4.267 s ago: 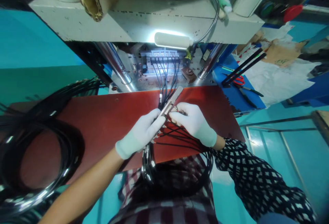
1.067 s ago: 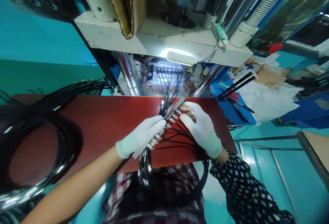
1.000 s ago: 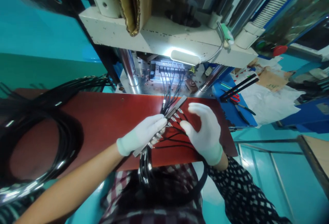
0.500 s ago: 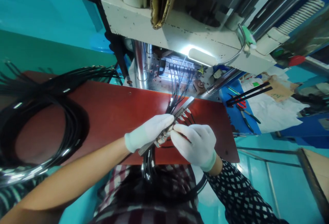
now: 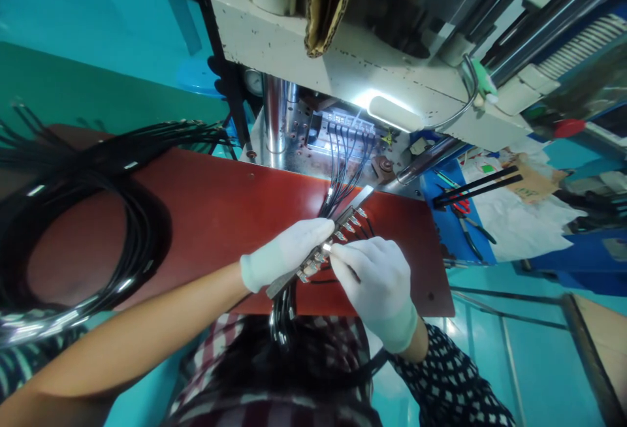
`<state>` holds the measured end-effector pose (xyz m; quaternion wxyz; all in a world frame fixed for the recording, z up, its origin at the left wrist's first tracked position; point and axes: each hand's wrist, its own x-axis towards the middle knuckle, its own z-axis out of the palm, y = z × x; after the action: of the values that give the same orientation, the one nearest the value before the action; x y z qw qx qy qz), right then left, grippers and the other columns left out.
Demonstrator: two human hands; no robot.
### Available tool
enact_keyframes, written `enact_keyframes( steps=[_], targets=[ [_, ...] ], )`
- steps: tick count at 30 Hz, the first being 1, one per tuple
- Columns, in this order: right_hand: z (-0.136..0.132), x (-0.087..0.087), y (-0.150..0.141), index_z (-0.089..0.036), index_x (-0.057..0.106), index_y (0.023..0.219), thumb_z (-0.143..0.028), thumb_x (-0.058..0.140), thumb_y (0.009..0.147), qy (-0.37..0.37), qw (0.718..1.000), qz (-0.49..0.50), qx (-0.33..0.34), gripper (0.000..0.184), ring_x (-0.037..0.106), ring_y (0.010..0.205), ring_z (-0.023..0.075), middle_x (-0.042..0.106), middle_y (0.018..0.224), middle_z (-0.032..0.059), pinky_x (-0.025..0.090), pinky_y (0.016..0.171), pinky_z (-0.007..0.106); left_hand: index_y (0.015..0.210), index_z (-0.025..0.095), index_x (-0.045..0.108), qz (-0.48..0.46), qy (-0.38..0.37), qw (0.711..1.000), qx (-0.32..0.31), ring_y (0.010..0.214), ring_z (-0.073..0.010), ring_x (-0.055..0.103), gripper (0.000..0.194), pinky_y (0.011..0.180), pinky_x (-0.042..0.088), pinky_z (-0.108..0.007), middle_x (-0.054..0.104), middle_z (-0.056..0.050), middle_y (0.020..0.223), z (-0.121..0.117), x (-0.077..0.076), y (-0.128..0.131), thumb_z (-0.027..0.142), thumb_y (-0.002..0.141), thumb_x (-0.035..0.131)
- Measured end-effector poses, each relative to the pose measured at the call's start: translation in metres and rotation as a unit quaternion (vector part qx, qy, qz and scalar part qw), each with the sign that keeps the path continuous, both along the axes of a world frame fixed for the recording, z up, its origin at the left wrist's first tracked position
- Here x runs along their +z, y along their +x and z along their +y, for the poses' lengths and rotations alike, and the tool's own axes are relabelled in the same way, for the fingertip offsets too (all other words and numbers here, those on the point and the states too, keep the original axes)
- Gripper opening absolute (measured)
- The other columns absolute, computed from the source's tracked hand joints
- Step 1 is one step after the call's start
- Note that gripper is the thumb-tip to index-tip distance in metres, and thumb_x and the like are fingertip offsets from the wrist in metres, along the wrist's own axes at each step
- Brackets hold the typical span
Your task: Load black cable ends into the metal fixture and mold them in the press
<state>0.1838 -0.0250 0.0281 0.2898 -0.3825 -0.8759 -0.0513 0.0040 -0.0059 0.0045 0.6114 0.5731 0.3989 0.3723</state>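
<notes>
A second ago the right hand [image 5: 377,283] stood off to the side with its thumb and fingers spread; now it is in at the metal bar [image 5: 361,198], its fingers drawn narrow and their tips apparently pinching a plug [image 5: 326,247] near the middle of the row. The left hand [image 5: 289,251] has not let go: it holds the bar from the other side, thumb along the top (its other fingers are hidden underneath). So both hands are on the same piece, and the work looks to be at a single plug, with the left hand likely serving as the clamp.

The bar lies slantwise above the red table [image 5: 210,198], one end towards the press [image 5: 294,42], the other towards the person's lap. More plugs [image 5: 350,226] stick out along its right edge on both sides of the pinched one; whether each is fully seated is too small to tell. Beyond the bar, black cables [image 5: 337,189] run up into the lit press, just as they did a second ago.
</notes>
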Motion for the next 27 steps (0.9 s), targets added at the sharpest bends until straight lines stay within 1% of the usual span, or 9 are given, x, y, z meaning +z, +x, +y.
enact_keyframes(
  steps=[3, 8, 15, 19, 21, 24, 27],
  targets=[
    [-0.001, 0.003, -0.002, -0.022, 0.07, 0.084, -0.016, 0.07, 0.086, 0.009, 1.0, -0.012, -0.016, 0.006, 0.058, 0.065, 0.014, 0.069, 0.067, -0.0015, 0.031, 0.064, 0.033, 0.07, 0.02, 0.037, 0.001, 0.001, 1.0, 0.003, 0.067, -0.0129, 0.039, 0.045, 0.062, 0.042, -0.026, 0.041, 0.001, 0.07, -0.001, 0.002, 0.001, 0.054, 0.099, 0.036],
    [-0.002, 0.004, -0.005, -0.022, 0.069, 0.083, -0.017, 0.07, 0.086, 0.019, 0.999, -0.015, -0.028, 0.006, 0.057, 0.064, 0.0138, 0.068, 0.065, -0.0019, 0.03, 0.063, 0.034, 0.072, 0.02, 0.034, 0.009, 0.017, 1.0, 0.013, 0.07, -0.0134, 0.037, 0.04, 0.068, 0.041, -0.028, 0.038, 0.001, 0.073, -0.002, 0.003, 0.001, 0.049, 0.1, 0.034],
    [-0.002, -0.009, -0.011, -0.019, 0.07, 0.088, -0.013, 0.067, 0.088, 0.006, 1.0, 0.017, -0.013, 0.007, 0.06, 0.069, 0.0156, 0.071, 0.073, 0.0008, 0.038, 0.067, 0.033, 0.073, 0.019, 0.039, 0.046, 0.025, 0.998, 0.028, 0.071, -0.0133, 0.037, 0.04, 0.068, 0.037, -0.028, 0.039, 0.003, 0.074, -0.002, -0.004, 0.003, 0.049, 0.1, 0.035],
    [-0.004, -0.008, -0.006, -0.018, 0.069, 0.1, -0.013, 0.067, 0.089, -0.007, 1.0, 0.029, 0.006, 0.012, 0.061, 0.072, 0.0155, 0.073, 0.082, 0.0018, 0.04, 0.069, 0.032, 0.072, 0.019, 0.039, 0.055, 0.02, 0.998, 0.023, 0.068, -0.0126, 0.037, 0.042, 0.064, 0.035, -0.027, 0.038, 0.003, 0.071, -0.001, -0.005, 0.003, 0.051, 0.1, 0.035],
    [-0.006, -0.004, -0.003, -0.019, 0.069, 0.101, -0.018, 0.07, 0.088, -0.012, 0.999, 0.022, -0.021, 0.013, 0.06, 0.076, 0.0171, 0.072, 0.086, 0.0031, 0.041, 0.07, 0.033, 0.073, 0.019, 0.04, 0.055, 0.019, 0.998, 0.022, 0.068, -0.0126, 0.039, 0.042, 0.063, 0.037, -0.027, 0.04, 0.003, 0.072, -0.001, -0.004, 0.002, 0.052, 0.099, 0.036],
    [-0.007, 0.0, -0.001, -0.023, 0.072, 0.09, -0.025, 0.073, 0.085, 0.006, 0.997, -0.002, -0.081, 0.006, 0.055, 0.077, 0.0196, 0.068, 0.083, 0.0042, 0.039, 0.07, 0.035, 0.075, 0.019, 0.042, 0.052, 0.02, 0.998, 0.027, 0.068, -0.0132, 0.044, 0.042, 0.063, 0.04, -0.026, 0.044, 0.002, 0.072, -0.002, -0.004, 0.002, 0.053, 0.099, 0.038],
    [-0.005, -0.002, -0.003, -0.025, 0.072, 0.083, -0.024, 0.072, 0.083, 0.023, 0.996, -0.014, -0.087, 0.001, 0.052, 0.074, 0.019, 0.064, 0.078, 0.0028, 0.036, 0.069, 0.036, 0.074, 0.02, 0.042, 0.055, 0.017, 0.998, 0.026, 0.065, -0.0134, 0.046, 0.043, 0.058, 0.04, -0.025, 0.046, 0.002, 0.069, -0.001, -0.008, 0.002, 0.055, 0.098, 0.038]
  ],
)
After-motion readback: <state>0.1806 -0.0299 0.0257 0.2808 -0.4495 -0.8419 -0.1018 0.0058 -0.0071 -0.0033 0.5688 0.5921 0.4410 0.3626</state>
